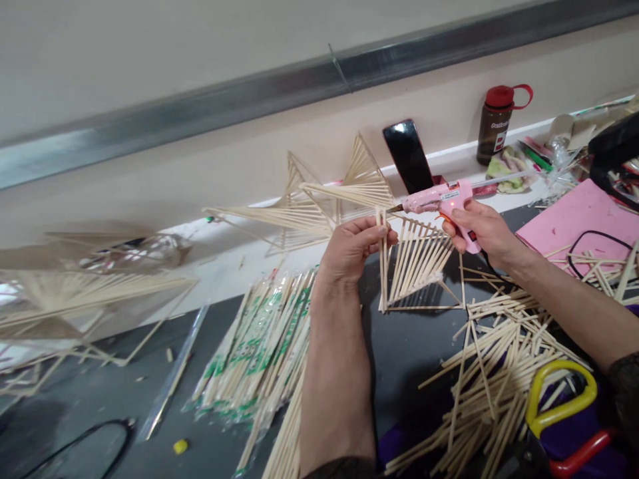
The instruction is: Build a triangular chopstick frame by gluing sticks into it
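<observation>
My left hand [352,247] pinches the top corner of a small fan-shaped frame of wooden sticks [414,263], holding it upright above the dark table. My right hand [482,228] is wrapped round the grip of a pink glue gun [438,198], whose nozzle points left and touches the frame's top corner, right by my left fingers. A red light glows on the gun's handle. Two larger finished stick structures [324,199] stand just behind the frame, against the wall.
Wrapped bundles of sticks [259,339] lie at the centre left, a loose pile of sticks [499,372] at the right. A phone [408,156] and a brown bottle [496,123] stand on the ledge. A pink sheet [579,219], yellow and red handles [564,399] and another blurred stick structure [74,299] are nearby.
</observation>
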{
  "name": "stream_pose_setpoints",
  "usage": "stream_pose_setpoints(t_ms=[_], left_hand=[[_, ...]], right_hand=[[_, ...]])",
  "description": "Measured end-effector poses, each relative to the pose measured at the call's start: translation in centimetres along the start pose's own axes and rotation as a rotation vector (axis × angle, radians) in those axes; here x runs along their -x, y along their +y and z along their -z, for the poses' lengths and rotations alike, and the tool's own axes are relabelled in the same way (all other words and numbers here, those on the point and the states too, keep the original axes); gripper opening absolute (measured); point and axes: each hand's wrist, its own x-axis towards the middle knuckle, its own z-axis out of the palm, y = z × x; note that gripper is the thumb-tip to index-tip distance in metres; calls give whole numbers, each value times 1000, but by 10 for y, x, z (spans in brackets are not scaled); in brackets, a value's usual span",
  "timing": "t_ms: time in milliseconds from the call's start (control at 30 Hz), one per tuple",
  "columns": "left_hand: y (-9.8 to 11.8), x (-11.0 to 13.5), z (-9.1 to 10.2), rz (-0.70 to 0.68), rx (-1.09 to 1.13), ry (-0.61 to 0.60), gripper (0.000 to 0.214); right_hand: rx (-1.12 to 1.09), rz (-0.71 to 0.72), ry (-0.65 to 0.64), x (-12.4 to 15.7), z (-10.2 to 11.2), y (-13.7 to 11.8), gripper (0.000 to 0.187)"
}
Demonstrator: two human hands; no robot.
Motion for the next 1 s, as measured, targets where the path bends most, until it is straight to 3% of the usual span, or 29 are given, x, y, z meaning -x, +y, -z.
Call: stream_pose_setpoints(t_ms=[1000], left_hand=[[0,0,0,-3,11,1,20]], right_hand=[[30,0,10,0,0,3,21]])
